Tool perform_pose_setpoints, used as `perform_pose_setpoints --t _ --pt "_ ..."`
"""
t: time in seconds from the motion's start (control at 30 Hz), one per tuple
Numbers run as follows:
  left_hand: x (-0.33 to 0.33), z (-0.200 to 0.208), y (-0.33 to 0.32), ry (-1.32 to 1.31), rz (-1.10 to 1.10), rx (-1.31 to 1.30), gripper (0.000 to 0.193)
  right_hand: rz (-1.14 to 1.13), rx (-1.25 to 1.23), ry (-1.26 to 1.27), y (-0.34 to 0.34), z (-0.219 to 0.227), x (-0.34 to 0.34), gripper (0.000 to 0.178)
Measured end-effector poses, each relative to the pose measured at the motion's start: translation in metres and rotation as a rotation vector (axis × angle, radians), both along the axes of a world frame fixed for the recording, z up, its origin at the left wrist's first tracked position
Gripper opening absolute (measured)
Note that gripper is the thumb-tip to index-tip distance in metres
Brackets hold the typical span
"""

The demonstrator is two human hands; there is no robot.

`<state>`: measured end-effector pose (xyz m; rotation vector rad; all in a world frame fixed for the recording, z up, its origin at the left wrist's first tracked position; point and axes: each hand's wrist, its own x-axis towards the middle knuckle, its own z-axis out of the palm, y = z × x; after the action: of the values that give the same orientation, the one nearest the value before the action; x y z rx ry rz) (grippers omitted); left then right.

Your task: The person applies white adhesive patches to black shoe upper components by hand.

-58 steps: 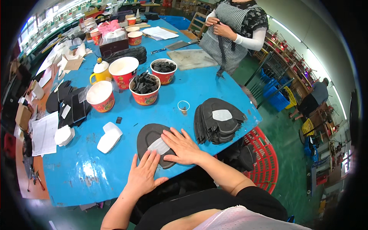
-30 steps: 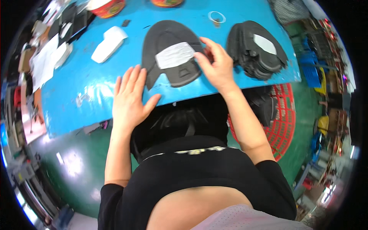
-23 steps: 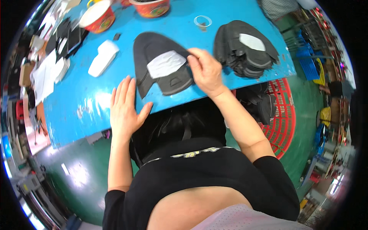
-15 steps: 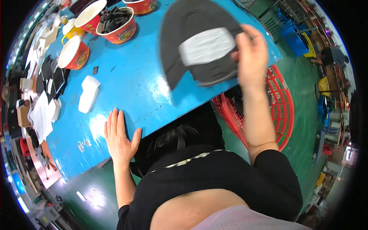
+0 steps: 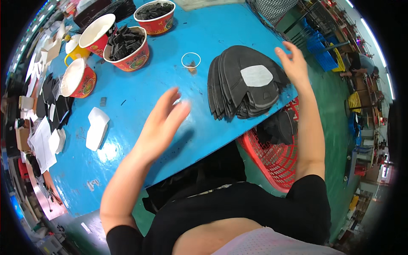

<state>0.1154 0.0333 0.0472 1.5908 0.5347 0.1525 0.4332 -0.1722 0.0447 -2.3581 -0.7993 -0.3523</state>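
Observation:
A stack of black, rounded, flat cut pieces (image 5: 231, 70) lies near the table's right edge, its layers fanned out on the left. The top piece carries a white patch (image 5: 256, 76). Beside the stack's right side is my right hand (image 5: 294, 66), its fingers apart and holding nothing. My left hand (image 5: 163, 123), slightly blurred, hovers over the table left of the stack, empty, with thumb and fingers spread. Between that hand and the paper bowls lies a thin white ring (image 5: 191, 60). White cut pieces (image 5: 97, 128) rest farther left.
The blue table (image 5: 140, 95) holds red paper bowls, two filled with black scraps (image 5: 126, 43), and a yellow cup (image 5: 75, 50). Below its right edge stands a red plastic basket (image 5: 272, 165) with black pieces inside. Papers (image 5: 41, 142) lie at left.
The black piece with the white patch has left my right hand and now lies on the stack. My left hand has lifted off the table and moved right.

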Motion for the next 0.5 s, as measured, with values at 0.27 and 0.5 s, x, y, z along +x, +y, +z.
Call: perform_pose_setpoints --t 0.27,0.5 --pt "0.098 0.003 -0.014 0.224 -0.083 -0.196 0.102 0.210 -0.191 0.797 0.002 -0.015 -0.003 0.064" --pt "0.117 -0.052 -0.027 0.183 0.147 -0.246 0.075 0.267 -0.338 0.809 0.028 0.004 -0.045 0.074"
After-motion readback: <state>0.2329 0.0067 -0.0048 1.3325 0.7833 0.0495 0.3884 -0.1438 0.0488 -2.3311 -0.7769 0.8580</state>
